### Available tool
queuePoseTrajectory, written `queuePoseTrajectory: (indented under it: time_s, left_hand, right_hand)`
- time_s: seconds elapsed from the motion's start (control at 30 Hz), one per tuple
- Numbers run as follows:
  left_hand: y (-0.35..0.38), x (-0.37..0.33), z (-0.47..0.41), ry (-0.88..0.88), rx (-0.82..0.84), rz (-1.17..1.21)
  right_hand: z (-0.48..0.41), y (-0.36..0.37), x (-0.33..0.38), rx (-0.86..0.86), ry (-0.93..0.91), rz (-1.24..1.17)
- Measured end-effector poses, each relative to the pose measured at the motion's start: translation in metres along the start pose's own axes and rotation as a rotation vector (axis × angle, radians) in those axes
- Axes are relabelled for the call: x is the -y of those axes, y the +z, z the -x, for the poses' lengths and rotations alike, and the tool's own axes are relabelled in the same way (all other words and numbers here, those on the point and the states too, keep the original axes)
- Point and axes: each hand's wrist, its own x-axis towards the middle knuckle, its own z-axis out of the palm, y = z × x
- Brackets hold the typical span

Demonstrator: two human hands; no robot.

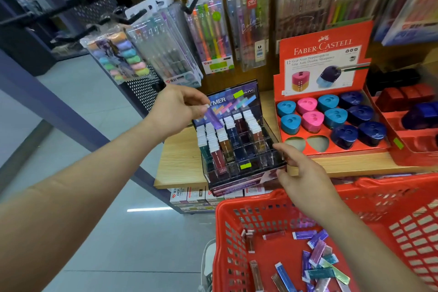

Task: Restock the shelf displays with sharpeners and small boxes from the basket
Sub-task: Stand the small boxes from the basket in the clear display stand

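My left hand (176, 109) pinches a small purple box (213, 118) above the back left rows of a clear display case (241, 147), which holds several rows of small upright boxes. My right hand (301, 173) touches the front right corner of that case with relaxed fingers. A red basket (237, 220) at the bottom right holds several loose small boxes (317, 256) in metallic colours. To the right on the shelf, a red Faber-Castell tray (320, 54) holds blue, pink and navy sharpeners (336, 117), with two bare slots at its front left.
A wooden shelf (180, 161) carries the displays. Packs of pens and highlighters (213, 31) hang on black hooks above it. Another red tray (414, 130) with dark sharpeners stands at the far right. Boxed stock (194, 197) sits on the shelf below. Grey floor lies to the left.
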Motion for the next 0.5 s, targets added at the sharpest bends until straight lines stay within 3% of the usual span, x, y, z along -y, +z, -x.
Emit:
queuePoseTrajectory:
  time_s: [0.27, 0.5]
  left_hand:
    - [0.037, -0.026, -0.014, 0.063, -0.094, 0.126]
    - [0.080, -0.040, -0.036, 0.174, -0.057, -0.276]
  right_hand:
    - [0.004, 0.002, -0.002, -0.003, 0.003, -0.040]
    - [-0.003, -0.003, -0.007, 0.015, 0.024, -0.126]
